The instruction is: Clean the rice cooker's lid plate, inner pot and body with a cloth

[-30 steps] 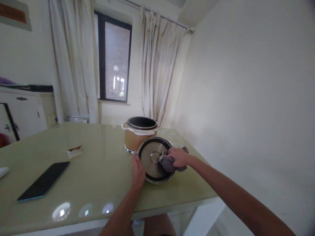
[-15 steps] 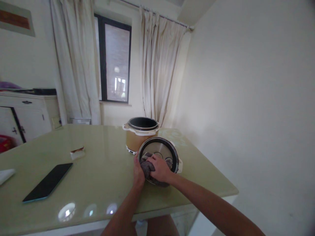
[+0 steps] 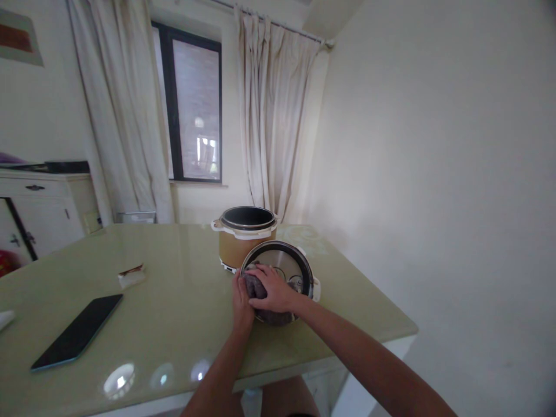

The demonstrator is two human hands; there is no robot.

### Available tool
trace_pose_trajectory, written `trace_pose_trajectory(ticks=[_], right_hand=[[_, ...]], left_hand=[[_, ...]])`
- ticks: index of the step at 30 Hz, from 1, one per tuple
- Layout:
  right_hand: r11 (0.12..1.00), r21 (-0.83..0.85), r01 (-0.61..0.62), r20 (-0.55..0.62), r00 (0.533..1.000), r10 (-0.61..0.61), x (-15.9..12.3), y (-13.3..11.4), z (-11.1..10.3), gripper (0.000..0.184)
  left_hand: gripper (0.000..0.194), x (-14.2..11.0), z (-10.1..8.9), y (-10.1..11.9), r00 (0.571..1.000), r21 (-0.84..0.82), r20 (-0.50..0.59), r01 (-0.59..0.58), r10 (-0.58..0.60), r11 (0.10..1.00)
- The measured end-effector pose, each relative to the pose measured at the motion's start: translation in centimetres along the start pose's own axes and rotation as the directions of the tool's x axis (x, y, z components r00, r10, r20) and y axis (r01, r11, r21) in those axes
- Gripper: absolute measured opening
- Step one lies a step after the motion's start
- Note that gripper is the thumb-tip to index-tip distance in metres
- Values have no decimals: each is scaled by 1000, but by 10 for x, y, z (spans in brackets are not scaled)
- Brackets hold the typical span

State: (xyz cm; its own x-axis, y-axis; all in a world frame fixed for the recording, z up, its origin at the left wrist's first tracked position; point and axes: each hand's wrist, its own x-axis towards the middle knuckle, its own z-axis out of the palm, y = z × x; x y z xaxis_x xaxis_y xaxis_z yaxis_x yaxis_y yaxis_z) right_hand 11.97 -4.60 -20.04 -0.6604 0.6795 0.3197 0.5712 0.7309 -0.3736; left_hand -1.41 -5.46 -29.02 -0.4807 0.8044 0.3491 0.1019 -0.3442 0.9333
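"What's in the grip?"

"The right hand [image 3: 275, 291] grips a grey cloth [image 3: 255, 286], pressing it to the lid [image 3: 287, 259], just below and right of the frame's centre."

"And the left hand [image 3: 242, 304]?"

"It touches the lid's left rim; I can't tell if it's closed around it. The lid is tilted, its inner face showing."

"Beyond that?"

"The pot [image 3: 237, 246], uncovered, stands just behind the lid, near the centre, on the table [image 3: 174, 313]."

"Elsewhere?"

"A dark tablet [image 3: 78, 332] lies lower left, with a small packet [image 3: 131, 277] above it."
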Motion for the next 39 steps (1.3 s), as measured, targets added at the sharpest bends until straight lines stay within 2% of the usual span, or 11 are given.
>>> trace_pose_trajectory(ticks=[4,8,12,17,20,23,29,34,39], right_hand=[[999,46,11,-82,997,-7,1,5,0,66],[1000,15,-18,-128,992,20,9,7,6,58],[984,-176,-39,-173,985,8,19,-3,7,51],[903,-409,-129,-245,969,28,42,-16,-4,47],[844,-483,-233,-299,950,91,56,-13,-16,44],[789,-543,-287,-328,938,115,60,-3,-31,42],[692,-595,-410,-362,905,225,45,22,-56,41],[668,-558,-493,-330,870,366,26,32,-63,40],[708,-560,-430,-190,898,396,6,33,-58,50]], left_hand=[[56,2,-1,-4,1000,21,-20,22,-21,1000],[64,4,1,-6,995,-4,-84,54,-54,999],[67,2,3,-5,996,-33,-92,-11,8,999],[69,1,1,-1,993,-9,-76,-90,89,996],[64,0,0,0,991,41,-85,-104,107,994],[59,-1,0,1,992,70,-87,-88,94,994],[57,-1,2,-1,992,79,-81,-93,99,993],[57,0,4,-2,992,65,-81,-91,96,994],[59,-2,4,0,995,49,-62,-81,84,995]])
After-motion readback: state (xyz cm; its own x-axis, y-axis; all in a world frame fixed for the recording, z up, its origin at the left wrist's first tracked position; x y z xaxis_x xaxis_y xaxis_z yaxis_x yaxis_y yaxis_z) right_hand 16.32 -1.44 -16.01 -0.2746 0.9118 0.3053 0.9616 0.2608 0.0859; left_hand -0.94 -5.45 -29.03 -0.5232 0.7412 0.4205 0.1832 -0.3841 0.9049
